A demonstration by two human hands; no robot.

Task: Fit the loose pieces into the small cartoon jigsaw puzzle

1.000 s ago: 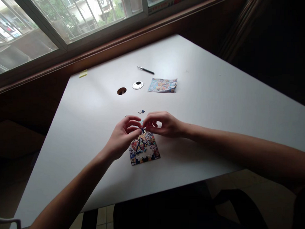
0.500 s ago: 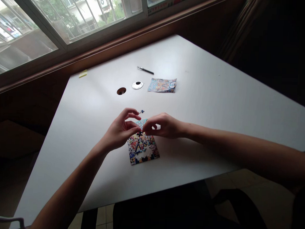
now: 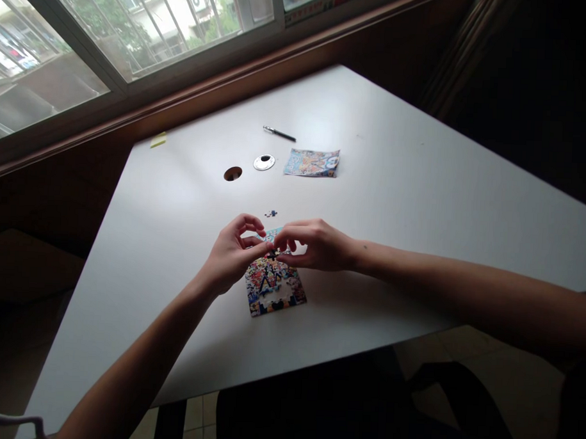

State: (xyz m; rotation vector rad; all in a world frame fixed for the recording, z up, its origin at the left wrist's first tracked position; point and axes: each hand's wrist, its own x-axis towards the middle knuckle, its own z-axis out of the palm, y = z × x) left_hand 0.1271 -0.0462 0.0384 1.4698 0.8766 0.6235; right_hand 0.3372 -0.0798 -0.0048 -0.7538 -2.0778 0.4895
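A colourful jigsaw puzzle point(image 3: 276, 283) lies on the white table, with a pale gap in its lower part. My left hand point(image 3: 237, 253) is over its upper left side, fingers curled but apart from the thumb. The left thumb tip reaches a small dark puzzle piece point(image 3: 273, 253). From the other side my right hand point(image 3: 314, 242) holds that piece between thumb and index finger, low over the puzzle. The fingers partly hide the piece and the puzzle's top. Beyond the hands lie loose puzzle pieces point(image 3: 272, 213).
A creased picture sheet point(image 3: 312, 163) lies farther back on the table point(image 3: 400, 185). Near it are a pen point(image 3: 279, 134), a round metal cover point(image 3: 264, 163) and an open hole point(image 3: 233, 174) in the tabletop. A yellow slip point(image 3: 158, 140) is at the far left edge, below the window.
My left hand has dipped slightly, and its fingers have come down off the loose pieces, which now show fully. My right fingers have shifted a little around the dark piece.
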